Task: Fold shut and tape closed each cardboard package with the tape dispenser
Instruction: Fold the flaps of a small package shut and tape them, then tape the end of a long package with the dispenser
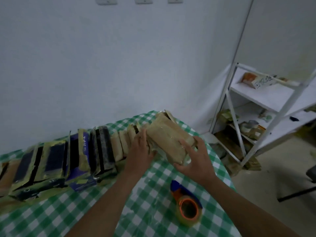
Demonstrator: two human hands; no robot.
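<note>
Cardboard package [164, 132]: brown, tilted above the far right part of the checked tablecloth [153, 178]; glossy clear tape [172, 141] across its top face; flaps [166, 114] at the far end look loose
Right hand [196, 159]: clamped on the near end of the package, fingers curled over the top, thumb below
Left hand [141, 149]: fingers straight, laid flat against the left side of the package, between it and the row
Tape dispenser [186, 200]: blue and orange, roll loaded, lying on the tablecloth just beside the right forearm [239, 202], touched by neither hand
Row of packages [68, 159]: standing on edge and leaning, along the left of the tablecloth; dark blue and black ones nearer, brown ones at the far end
Shelf unit [266, 100]: white, on the floor to the right, well apart
</note>
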